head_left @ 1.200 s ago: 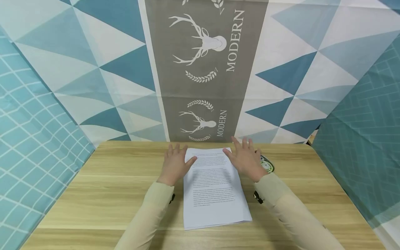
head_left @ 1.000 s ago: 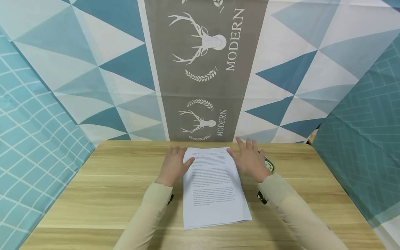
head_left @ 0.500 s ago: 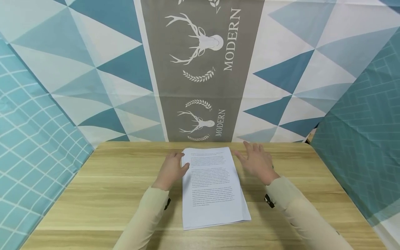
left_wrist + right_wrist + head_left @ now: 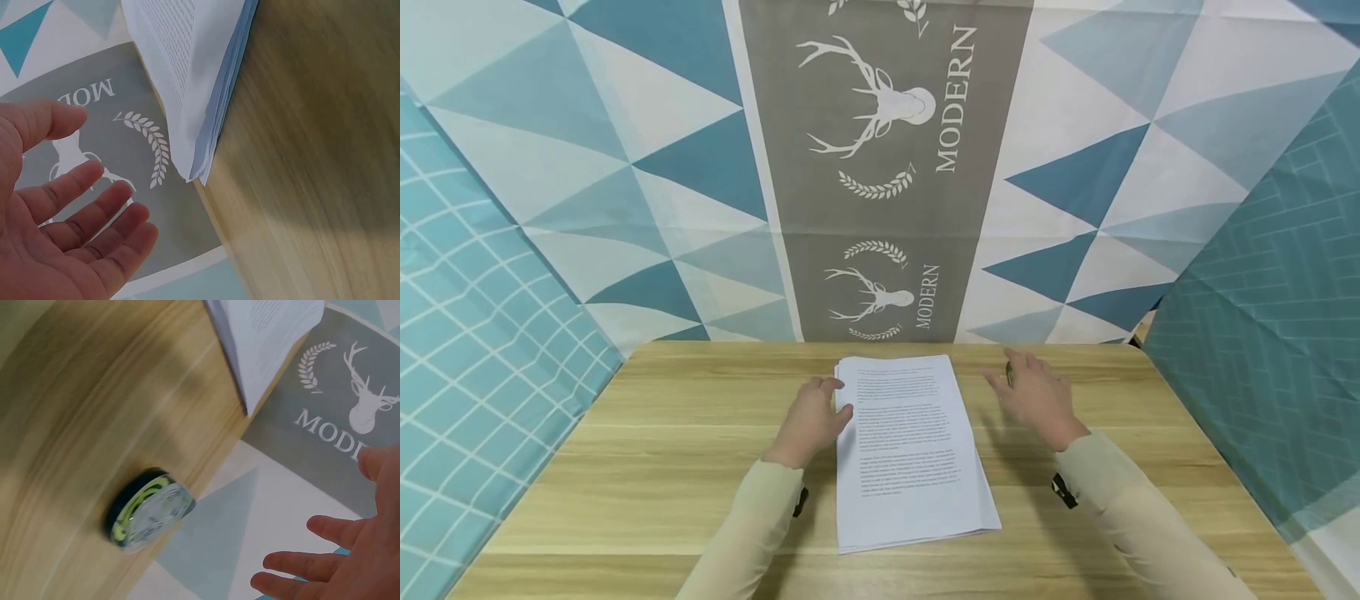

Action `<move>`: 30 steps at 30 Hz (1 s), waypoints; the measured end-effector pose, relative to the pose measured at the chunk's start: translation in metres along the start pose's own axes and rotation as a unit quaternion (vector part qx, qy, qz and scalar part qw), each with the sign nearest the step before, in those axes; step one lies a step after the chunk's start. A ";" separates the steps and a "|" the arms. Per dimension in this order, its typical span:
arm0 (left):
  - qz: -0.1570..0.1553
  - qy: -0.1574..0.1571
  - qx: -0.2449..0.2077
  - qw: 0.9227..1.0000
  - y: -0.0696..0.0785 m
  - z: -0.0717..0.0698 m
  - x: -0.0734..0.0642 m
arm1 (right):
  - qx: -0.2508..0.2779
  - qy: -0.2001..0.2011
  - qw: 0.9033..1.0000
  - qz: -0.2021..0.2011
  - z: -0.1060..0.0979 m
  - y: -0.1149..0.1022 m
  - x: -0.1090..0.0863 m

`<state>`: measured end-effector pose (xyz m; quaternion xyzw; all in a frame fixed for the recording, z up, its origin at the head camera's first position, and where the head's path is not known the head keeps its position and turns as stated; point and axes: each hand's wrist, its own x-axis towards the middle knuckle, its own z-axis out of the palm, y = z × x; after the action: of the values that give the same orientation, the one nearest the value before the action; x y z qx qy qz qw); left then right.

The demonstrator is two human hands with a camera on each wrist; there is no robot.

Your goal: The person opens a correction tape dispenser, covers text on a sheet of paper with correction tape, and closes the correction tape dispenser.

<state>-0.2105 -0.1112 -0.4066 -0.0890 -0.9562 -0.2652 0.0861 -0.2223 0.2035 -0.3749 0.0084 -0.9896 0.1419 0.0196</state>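
A stack of printed paper sheets (image 4: 910, 467) lies on the table, its edges slightly uneven. My left hand (image 4: 811, 419) hovers by the stack's left edge, fingers loosely bent and holding nothing. The left wrist view shows that palm and the layered sheet edges (image 4: 228, 81) beside it. My right hand (image 4: 1037, 396) is apart from the paper, to its right, fingers spread. Nothing is in its grasp. Near it is a small rounded black-and-lime object with a clear face (image 4: 153, 509), mostly hidden behind the hand in the head view, with a sliver showing between thumb and finger.
The wooden table (image 4: 655, 467) ends against a patterned cloth backdrop (image 4: 880, 208) with deer heads and triangles. A light blue checked cloth (image 4: 467, 333) hangs at the left side and a teal one (image 4: 1270, 333) at the right.
My right hand has moved right, off the paper's top right corner and over the small black-and-lime object. My left hand has drawn slightly left and closer to me. The stack stays in place.
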 end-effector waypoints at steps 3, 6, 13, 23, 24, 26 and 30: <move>0.000 0.000 -0.002 1.000 0.000 0.003 -0.001 | -0.003 -0.001 1.000 0.002 0.000 0.005 -0.001; -0.002 -0.002 -0.003 1.000 -0.001 0.007 -0.003 | -0.007 -0.001 1.000 0.006 0.002 0.010 -0.002; -0.001 -0.001 -0.016 1.000 0.000 0.014 -0.006 | -0.007 0.006 1.000 0.019 0.007 0.024 -0.005; -0.015 -0.027 -0.022 0.999 0.004 0.020 -0.012 | 0.012 -0.005 0.999 0.033 0.010 0.038 -0.007; -0.017 -0.029 -0.020 0.999 0.003 0.020 -0.013 | 0.014 -0.009 0.999 0.035 0.010 0.038 -0.007; -0.019 -0.032 -0.017 0.999 0.003 0.021 -0.014 | 0.016 -0.013 0.999 0.039 0.010 0.041 -0.008; -0.016 -0.032 -0.012 0.999 0.001 0.024 -0.014 | 0.024 -0.016 0.999 0.042 0.012 0.046 -0.008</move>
<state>-0.1995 -0.0998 -0.4300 -0.0831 -0.9566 -0.2746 0.0499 -0.2157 0.2442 -0.3994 -0.0308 -0.9856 0.1660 -0.0024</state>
